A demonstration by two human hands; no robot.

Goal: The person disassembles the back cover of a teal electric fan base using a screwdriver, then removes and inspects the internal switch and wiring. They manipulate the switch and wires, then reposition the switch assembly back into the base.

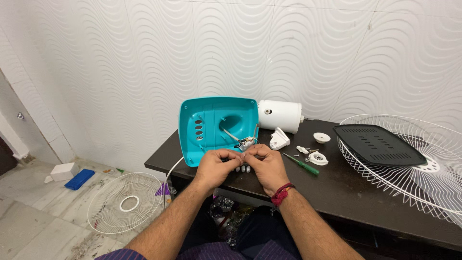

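Both hands, left hand (pixel 215 167) and right hand (pixel 266 165), pinch a small switch block (pixel 242 168) with white buttons at the dark table's (pixel 337 192) front edge, just before the turquoise fan base (pixel 211 126). A green screwdriver (pixel 301 164) lies nearby; a blue box (pixel 79 178) sits on the floor.

white box (pixel 63 171): small carton, squat and rectangular, plain white; on the floor at about 8 o'clock from frame centre, near the wall.
blue pack (pixel 79 179): flat, oblong, solid blue; on the floor just beside the white box, at its 4 o'clock, apparently touching one corner.
plastic wrapping (pixel 222 208): crumpled, shiny, clear to silver; under the table edge at 6 o'clock from centre, partly hidden; whether it is a package cannot be told.
labels: none legible on any item.
signs: none.
screens: none.
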